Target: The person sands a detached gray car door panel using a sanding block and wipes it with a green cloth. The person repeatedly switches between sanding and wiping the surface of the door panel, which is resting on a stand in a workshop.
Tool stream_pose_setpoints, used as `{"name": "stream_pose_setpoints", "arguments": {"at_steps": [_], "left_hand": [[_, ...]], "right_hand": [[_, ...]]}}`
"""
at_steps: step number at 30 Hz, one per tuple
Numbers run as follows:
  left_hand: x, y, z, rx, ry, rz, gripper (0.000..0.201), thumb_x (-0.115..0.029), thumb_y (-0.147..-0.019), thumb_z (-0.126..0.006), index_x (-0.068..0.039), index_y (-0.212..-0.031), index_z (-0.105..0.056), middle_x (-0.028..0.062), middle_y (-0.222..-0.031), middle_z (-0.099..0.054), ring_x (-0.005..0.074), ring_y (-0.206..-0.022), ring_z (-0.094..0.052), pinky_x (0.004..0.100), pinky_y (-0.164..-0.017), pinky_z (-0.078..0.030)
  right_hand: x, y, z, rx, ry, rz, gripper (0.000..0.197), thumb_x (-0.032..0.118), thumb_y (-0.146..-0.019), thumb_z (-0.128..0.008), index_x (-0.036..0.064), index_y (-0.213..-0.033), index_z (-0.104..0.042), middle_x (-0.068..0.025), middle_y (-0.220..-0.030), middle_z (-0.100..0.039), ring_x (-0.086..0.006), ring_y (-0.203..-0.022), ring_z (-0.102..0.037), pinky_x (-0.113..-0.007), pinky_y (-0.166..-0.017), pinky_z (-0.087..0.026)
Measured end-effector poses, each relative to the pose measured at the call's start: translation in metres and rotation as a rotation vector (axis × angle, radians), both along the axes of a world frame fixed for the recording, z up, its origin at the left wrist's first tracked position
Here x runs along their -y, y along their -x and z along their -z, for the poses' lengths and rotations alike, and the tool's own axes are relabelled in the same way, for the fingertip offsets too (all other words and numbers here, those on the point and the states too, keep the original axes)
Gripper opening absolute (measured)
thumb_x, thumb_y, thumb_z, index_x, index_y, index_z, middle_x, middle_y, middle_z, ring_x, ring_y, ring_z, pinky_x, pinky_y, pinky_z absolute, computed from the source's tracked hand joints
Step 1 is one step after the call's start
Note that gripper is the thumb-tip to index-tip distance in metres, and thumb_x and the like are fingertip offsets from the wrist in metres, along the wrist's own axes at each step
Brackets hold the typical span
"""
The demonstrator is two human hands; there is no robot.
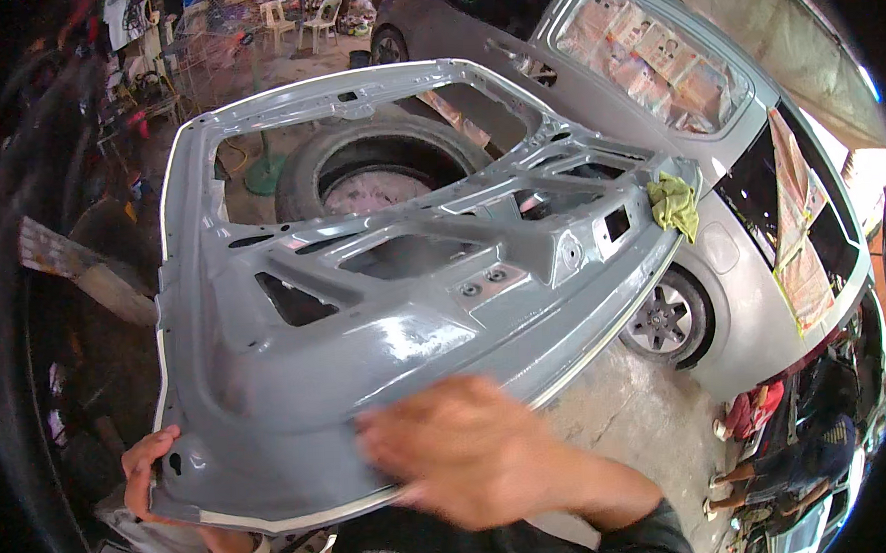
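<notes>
A grey-coated car tailgate (pixel 298 384) lies across the view, its inner side facing up, with a large window opening at the far end and several smaller cut-outs. My left hand (pixel 149 470) grips its near left edge, fingers curled over the rim beside a small keyhole-shaped hole. Over the near part of the panel is my right hand (pixel 462 441), smeared by motion, its palm side down against or just above the surface. Whether anything is under those fingers is hidden. A crumpled yellow-green cloth (pixel 673 207) hangs on the tailgate's right edge.
Below the window opening lies a tire (pixel 303 179). A silver vehicle (pixel 744 291) with paper-masked windows stands at the right, its wheel (pixel 665 315) near the tailgate. Plastic chairs (pixel 321 20) stand far back. People in dark clothes (pixel 809 468) are at the lower right.
</notes>
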State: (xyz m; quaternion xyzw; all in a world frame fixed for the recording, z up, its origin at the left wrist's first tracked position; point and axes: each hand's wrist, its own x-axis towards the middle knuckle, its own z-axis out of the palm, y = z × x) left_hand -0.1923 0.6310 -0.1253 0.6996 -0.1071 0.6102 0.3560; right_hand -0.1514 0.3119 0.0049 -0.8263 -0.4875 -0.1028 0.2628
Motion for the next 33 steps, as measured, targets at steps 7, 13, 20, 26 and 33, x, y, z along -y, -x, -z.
{"name": "stream_pose_setpoints", "arguments": {"at_steps": [7,13,20,26,33], "left_hand": [[-0.002,0.005,-0.001,0.018,-0.033,-0.105,0.044,-0.028,-0.098,-0.067,-0.003,-0.129,-0.046,0.0189,-0.106,-0.062,0.0282,-0.092,-0.064,0.0404,-0.085,-0.058],[-0.003,0.001,-0.007,-0.007,-0.068,-0.044,0.043,-0.031,-0.099,-0.064,-0.002,-0.128,-0.047,0.0194,-0.105,-0.064,0.0286,-0.092,-0.065,0.0414,-0.085,-0.058],[-0.006,0.007,-0.002,0.0,-0.073,-0.087,0.044,-0.034,-0.1,-0.062,-0.005,-0.129,-0.048,0.0191,-0.109,-0.064,0.0292,-0.094,-0.065,0.0432,-0.086,-0.059],[-0.004,0.004,-0.005,-0.022,-0.084,-0.075,0.048,-0.037,-0.098,-0.064,-0.004,-0.129,-0.047,0.0188,-0.11,-0.064,0.0284,-0.096,-0.065,0.043,-0.088,-0.059],[-0.015,0.023,-0.015,-0.151,-0.169,-0.041,0.05,-0.041,-0.099,-0.064,-0.004,-0.129,-0.048,0.0162,-0.111,-0.065,0.0274,-0.096,-0.065,0.0442,-0.09,-0.057]], "right_hand": [[0.115,-0.016,-0.004,0.046,0.166,0.455,0.03,0.017,-0.092,-0.068,0.0019,-0.117,-0.071,-0.0125,-0.125,-0.071,-0.0308,-0.11,-0.066,-0.046,-0.097,-0.049],[0.045,-0.001,0.017,0.024,-0.062,0.286,0.032,0.02,-0.088,-0.071,0.0023,-0.115,-0.071,-0.0123,-0.12,-0.071,-0.0307,-0.108,-0.066,-0.045,-0.098,-0.049],[0.084,-0.002,0.012,0.058,0.093,0.329,0.04,0.031,-0.09,-0.069,0.0063,-0.121,-0.071,-0.0082,-0.133,-0.068,-0.0278,-0.118,-0.063,-0.047,-0.101,-0.047],[0.103,0.003,0.031,0.017,-0.104,0.388,0.034,0.024,-0.088,-0.069,0.0051,-0.117,-0.072,-0.0103,-0.131,-0.07,-0.0254,-0.112,-0.065,-0.047,-0.097,-0.049],[0.114,-0.007,0.022,0.049,0.079,0.382,0.038,0.029,-0.092,-0.07,0.0089,-0.125,-0.071,-0.0065,-0.132,-0.069,-0.0225,-0.116,-0.06,-0.045,-0.101,-0.045]]}}
